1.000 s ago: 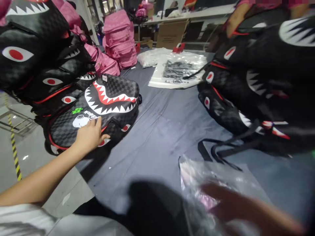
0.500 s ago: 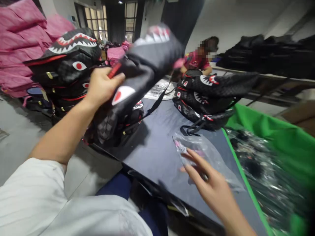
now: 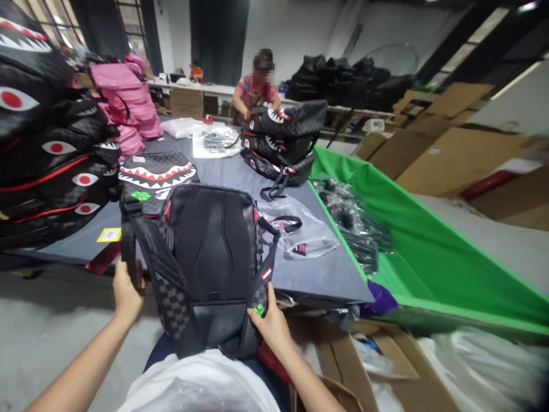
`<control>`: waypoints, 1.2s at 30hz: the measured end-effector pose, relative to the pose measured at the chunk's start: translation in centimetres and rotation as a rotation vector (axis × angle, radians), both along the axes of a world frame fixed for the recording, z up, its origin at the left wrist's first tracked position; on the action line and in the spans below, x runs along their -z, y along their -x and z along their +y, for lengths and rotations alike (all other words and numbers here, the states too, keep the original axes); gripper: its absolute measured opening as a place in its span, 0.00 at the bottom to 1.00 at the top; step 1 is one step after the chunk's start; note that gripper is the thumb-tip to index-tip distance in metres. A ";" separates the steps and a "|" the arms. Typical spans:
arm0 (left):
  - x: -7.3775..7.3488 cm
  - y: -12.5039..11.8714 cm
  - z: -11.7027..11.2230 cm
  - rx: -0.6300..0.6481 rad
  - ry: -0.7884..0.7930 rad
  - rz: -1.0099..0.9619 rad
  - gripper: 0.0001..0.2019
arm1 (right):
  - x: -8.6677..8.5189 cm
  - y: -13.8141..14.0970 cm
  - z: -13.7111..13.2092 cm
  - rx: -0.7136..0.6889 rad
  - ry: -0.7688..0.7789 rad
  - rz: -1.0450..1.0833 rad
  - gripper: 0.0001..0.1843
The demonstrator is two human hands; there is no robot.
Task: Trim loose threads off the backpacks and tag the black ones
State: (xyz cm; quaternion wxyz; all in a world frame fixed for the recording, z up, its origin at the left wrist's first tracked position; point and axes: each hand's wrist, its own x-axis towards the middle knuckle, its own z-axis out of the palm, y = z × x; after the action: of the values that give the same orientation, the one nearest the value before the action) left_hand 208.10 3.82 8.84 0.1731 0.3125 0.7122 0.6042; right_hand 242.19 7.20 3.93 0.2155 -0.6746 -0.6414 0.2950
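A black checkered backpack [image 3: 214, 246] leans at the table's near edge against my lap, with its padded back panel and shoulder straps facing me. My left hand [image 3: 127, 294] is closed round a dark strap at its left side. With thumb and fingers, my right hand [image 3: 272, 320] pinches the right shoulder strap [image 3: 262, 286], beside a small green label. Just behind lies another backpack [image 3: 156, 163] with a printed shark mouth, partly covered by the first. A clear plastic bag [image 3: 317, 232] lies flat to the right, a dark strap showing at it.
Stacked shark-face backpacks [image 3: 55, 171] rise at the left; a smaller stack [image 3: 283, 140] stands at the table's far right. A green-lined bin [image 3: 429, 246] with plastic-wrapped goods adjoins the table [image 3: 223, 171]. A co-worker [image 3: 257, 86] is behind. Cardboard boxes [image 3: 343, 355] sit below right.
The backpack my left hand held up in the air is down in front of me, back panel towards me. My right hand has left the plastic bag and grips a strap. The view has turned right.
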 end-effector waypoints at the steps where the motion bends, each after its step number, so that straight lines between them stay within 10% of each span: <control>1: -1.2 -0.3 -0.4 -0.027 -0.085 0.119 0.25 | 0.8 0.4 -1.0 0.009 0.012 -0.039 0.53; 5: -7.1 -4.2 0.0 0.086 -0.428 0.782 0.33 | 2.0 2.2 -3.2 0.015 -0.042 -0.133 0.53; 10: -7.7 -10.3 8.8 0.909 -0.428 1.480 0.18 | 0.3 2.0 -3.9 -0.064 -0.015 -0.214 0.50; 15: -6.0 -11.6 19.0 1.048 -0.193 1.588 0.11 | -6.5 0.4 -3.2 -0.007 -0.189 0.125 0.37; 18: -6.6 -11.9 20.1 1.181 -0.102 1.554 0.13 | -9.4 1.3 -1.0 0.045 -0.301 0.509 0.30; 21: -7.2 -12.2 19.2 1.331 -0.093 1.495 0.14 | -8.8 3.5 2.6 -0.002 -0.291 0.531 0.24; 27: -7.4 -11.0 18.9 1.202 -0.131 1.604 0.23 | -4.9 5.6 7.5 -0.108 -0.177 0.091 0.09; 36: -5.3 -8.9 19.3 1.113 -0.310 1.616 0.12 | -7.9 3.5 12.7 -0.606 -0.489 -0.496 0.19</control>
State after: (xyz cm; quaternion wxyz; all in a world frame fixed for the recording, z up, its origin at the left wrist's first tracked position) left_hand 216.99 23.13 14.12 -0.1482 0.9394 0.2810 0.1287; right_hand 238.65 19.87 11.85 0.1126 -0.4362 -0.8927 0.0144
